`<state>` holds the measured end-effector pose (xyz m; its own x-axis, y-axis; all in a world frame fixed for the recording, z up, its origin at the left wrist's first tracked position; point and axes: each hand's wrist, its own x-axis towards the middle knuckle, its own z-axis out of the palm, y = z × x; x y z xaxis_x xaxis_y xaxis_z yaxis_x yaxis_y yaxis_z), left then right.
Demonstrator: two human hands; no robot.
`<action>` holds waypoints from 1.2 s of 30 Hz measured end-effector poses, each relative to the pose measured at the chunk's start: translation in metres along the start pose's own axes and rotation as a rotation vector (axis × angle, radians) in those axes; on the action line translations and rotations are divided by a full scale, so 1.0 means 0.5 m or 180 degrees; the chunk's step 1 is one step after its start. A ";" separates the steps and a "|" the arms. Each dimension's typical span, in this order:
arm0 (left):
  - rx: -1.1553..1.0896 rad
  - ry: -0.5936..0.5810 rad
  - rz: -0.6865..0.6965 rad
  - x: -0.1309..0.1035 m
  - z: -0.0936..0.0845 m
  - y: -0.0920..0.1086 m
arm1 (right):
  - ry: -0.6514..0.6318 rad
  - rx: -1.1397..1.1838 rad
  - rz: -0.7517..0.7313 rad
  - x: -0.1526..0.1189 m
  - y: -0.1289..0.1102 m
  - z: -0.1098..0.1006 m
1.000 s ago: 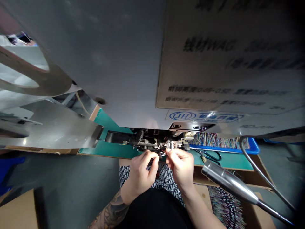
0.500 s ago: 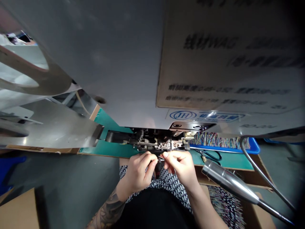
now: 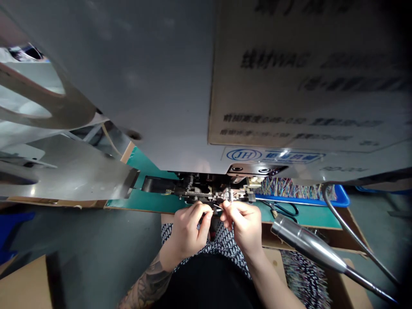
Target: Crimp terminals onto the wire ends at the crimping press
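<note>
My right hand (image 3: 246, 223) angles inward, pinching a thin pale wire (image 3: 218, 207) by thumb and forefinger; my left hand (image 3: 189, 227) curls opposite, its hold unclear. The wire sits just before the black-and-silver metal mechanism (image 3: 199, 194).

The green-topped counter (image 3: 317, 217) carries a metal mechanism (image 3: 201, 194) near its front edge, a blue tray (image 3: 343, 198) to the right, and dark-handled scissors (image 3: 279, 209) just beside that tray.
</note>
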<state>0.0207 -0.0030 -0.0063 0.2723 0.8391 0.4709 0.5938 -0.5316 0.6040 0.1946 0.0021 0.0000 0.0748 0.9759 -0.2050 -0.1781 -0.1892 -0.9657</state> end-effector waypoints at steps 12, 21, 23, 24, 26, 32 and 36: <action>0.0205 0.0289 -0.0134 -0.002 0.016 0.004 | 0.0338 -0.0188 0.0024 0.000 -0.022 0.020; 0.0290 0.0227 0.0181 -0.004 0.005 -0.005 | 0.0076 -0.0366 0.0004 0.002 -0.025 0.011; 0.0247 0.0143 0.0278 -0.005 0.000 -0.008 | -0.0205 -0.0382 0.0106 0.003 -0.028 0.003; 0.0190 0.0066 0.0269 -0.005 -0.003 -0.009 | -0.0348 -0.0391 0.0141 0.004 -0.030 -0.001; -0.0007 -0.0146 0.0092 -0.006 -0.009 -0.010 | -0.0560 -0.0387 0.0160 0.004 -0.032 -0.010; -0.0600 -0.0384 -0.0587 -0.007 -0.017 -0.004 | -0.0506 -0.0242 0.0087 -0.005 -0.025 -0.019; -0.0392 -0.0106 -0.0419 -0.002 -0.006 0.004 | -0.0154 -0.0261 -0.0087 -0.008 -0.012 -0.010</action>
<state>0.0196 -0.0052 -0.0035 0.2245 0.9046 0.3624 0.5292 -0.4255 0.7341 0.2001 -0.0014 0.0057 0.0308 0.9845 -0.1725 -0.0955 -0.1689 -0.9810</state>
